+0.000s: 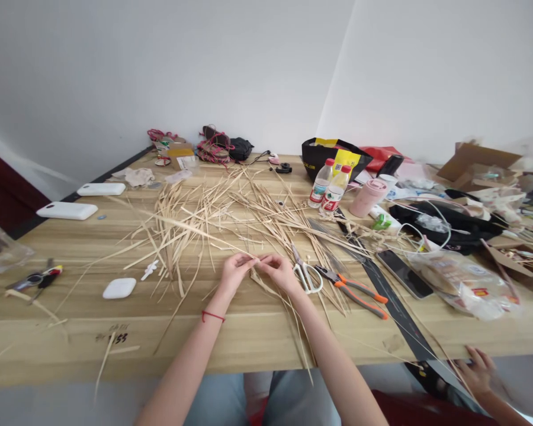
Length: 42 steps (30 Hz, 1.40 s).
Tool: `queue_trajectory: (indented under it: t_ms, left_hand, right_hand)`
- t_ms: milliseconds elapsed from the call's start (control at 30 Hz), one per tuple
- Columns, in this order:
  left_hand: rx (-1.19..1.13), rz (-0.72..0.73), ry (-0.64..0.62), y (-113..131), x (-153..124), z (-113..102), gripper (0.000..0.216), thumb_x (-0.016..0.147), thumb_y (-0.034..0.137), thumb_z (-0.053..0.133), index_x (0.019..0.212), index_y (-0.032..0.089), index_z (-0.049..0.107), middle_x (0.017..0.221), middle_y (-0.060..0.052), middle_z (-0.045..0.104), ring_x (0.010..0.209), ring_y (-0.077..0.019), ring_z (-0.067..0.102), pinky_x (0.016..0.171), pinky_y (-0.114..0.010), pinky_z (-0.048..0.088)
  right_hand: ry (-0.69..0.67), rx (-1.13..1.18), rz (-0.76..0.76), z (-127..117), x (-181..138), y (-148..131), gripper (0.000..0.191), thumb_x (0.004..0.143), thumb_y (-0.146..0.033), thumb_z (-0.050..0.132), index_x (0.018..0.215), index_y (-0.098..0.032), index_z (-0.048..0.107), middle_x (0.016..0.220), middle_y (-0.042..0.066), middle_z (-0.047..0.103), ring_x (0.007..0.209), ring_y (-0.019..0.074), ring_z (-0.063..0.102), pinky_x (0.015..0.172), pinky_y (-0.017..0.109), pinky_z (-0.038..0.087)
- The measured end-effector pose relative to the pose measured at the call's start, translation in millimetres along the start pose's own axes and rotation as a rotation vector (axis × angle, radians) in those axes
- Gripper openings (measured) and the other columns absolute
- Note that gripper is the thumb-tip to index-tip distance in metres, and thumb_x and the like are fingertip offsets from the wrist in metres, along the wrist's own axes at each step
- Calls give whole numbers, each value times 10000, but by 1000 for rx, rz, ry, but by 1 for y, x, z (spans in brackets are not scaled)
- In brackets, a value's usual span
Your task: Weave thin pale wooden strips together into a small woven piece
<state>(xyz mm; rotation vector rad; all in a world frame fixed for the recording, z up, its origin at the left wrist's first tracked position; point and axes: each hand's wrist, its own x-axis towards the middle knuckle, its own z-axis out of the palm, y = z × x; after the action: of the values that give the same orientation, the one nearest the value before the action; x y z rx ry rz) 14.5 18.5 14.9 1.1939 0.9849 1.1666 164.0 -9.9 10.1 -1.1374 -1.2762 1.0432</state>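
Note:
My left hand [234, 273] and my right hand [279, 273] meet at the middle of the table, fingertips nearly touching. Both are closed in a pinch on a thin, pale straw strip [231, 246], which seems to run out to the upper left. More pale strips [302, 346] trail under my right forearm toward the table's front edge. Beyond my hands lies a loose heap of dry straw strips [177, 222]. Scissors [310, 278] with white handles lie just right of my right hand, beside pliers [355, 291] with orange and grey grips.
Two bottles [333, 192], a pink cup [368, 197] and a black bag [333, 157] stand at the back right. A phone [404, 273] and plastic packages [466, 284] lie right. Leftward is a white case [119, 288]. Another person's hand [476, 370] shows at lower right.

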Motion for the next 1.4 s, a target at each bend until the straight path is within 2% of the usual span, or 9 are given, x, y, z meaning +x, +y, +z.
queue_trajectory:
  t_ms: [167,300,533,700,800,867,967,1033,1400]
  left_hand:
    - [-30,23,14,-3,4,0,302,566,358,792,725,136,665,748,-67,705,697,-181,647,648,-291,510]
    - [87,126,45,-4,6,2,257,607,353,769,715,142,670,717,-54,690,652,-160,614,614,-266,491]
    - [243,259,-8,-4,3,3,235,678,325,730,844,166,682,757,-37,683,572,-105,536,519,-206,419]
    - [185,195,-23,-3,7,4,218,670,339,732,790,162,688,715,-37,677,603,-130,582,537,-218,445]
    - [144,174,9,-2,10,5,217,659,348,733,749,155,687,775,-65,700,713,-173,637,642,-266,499]
    - [105,150,26,-3,12,5,240,650,364,735,735,145,684,782,-80,706,720,-186,647,671,-293,513]
    - [78,138,19,-5,14,5,267,618,370,757,736,142,683,789,-87,713,728,-197,654,695,-317,524]
    - [74,125,-8,-6,13,3,279,599,364,772,743,142,683,796,-85,716,736,-198,656,708,-324,528]
    - [77,97,-45,-5,10,4,264,596,343,779,717,139,662,753,-63,699,682,-167,644,670,-290,523]
  right_hand:
    - [-58,97,13,0,3,-5,266,706,-458,702,715,-193,687,932,68,697,848,206,647,807,341,485]
    - [-10,25,-19,0,2,-10,250,742,-443,684,714,-194,685,948,59,685,915,236,631,861,380,478]
    - [12,-60,-12,1,-9,-18,315,907,-320,537,1180,-164,530,1196,94,552,987,197,586,842,403,509]
    - [5,-73,-22,-4,-7,-28,255,874,-379,457,822,-309,698,944,-147,658,1122,393,541,667,406,544]
    - [-9,-83,-34,-7,-4,-33,198,781,-328,559,669,-421,692,840,-211,671,1143,374,542,520,374,519]
    - [-16,-97,-33,-7,-4,-33,152,767,-315,614,786,-442,695,929,-176,677,1111,358,565,555,385,541]
    - [-15,-112,-22,-5,-6,-30,258,845,-342,599,1090,-260,618,1141,1,613,1025,281,589,766,412,543]
    - [-12,-117,-14,-4,-8,-28,310,896,-333,548,1158,-168,553,1179,78,569,994,219,588,834,410,513]
    - [32,-164,-24,-5,-6,-11,282,891,-337,554,1110,-162,581,1147,72,586,991,219,589,853,407,499]
